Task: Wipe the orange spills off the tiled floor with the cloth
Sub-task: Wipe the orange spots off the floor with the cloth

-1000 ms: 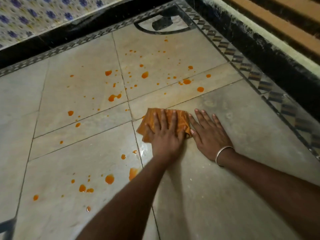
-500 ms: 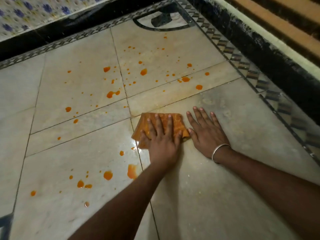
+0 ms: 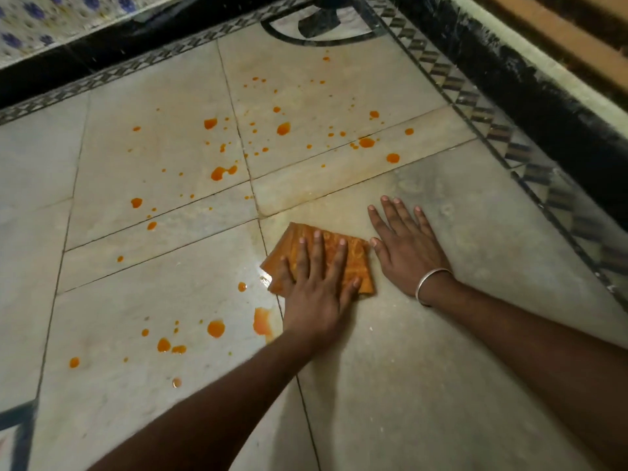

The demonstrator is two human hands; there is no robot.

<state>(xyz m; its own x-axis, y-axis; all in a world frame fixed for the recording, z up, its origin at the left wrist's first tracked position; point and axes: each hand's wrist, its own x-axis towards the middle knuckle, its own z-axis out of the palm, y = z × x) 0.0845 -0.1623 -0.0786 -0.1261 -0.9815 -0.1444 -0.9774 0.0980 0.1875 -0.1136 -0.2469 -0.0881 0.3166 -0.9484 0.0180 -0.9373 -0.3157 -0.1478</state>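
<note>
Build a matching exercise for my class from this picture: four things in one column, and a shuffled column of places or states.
Things
1. left hand
2. right hand
3. cloth
4. bangle

Places or states
A. round a wrist
B. flat on bare tile
C. pressing on the cloth
D. folded, under a hand

Pairs: 1-C, 2-B, 3-D, 4-A

Orange spills (image 3: 217,173) dot pale beige floor tiles (image 3: 119,164); the cloth (image 3: 358,256) is orange too. A black-and-grey diamond border (image 3: 489,127) lines the floor's far and right edges.
</note>
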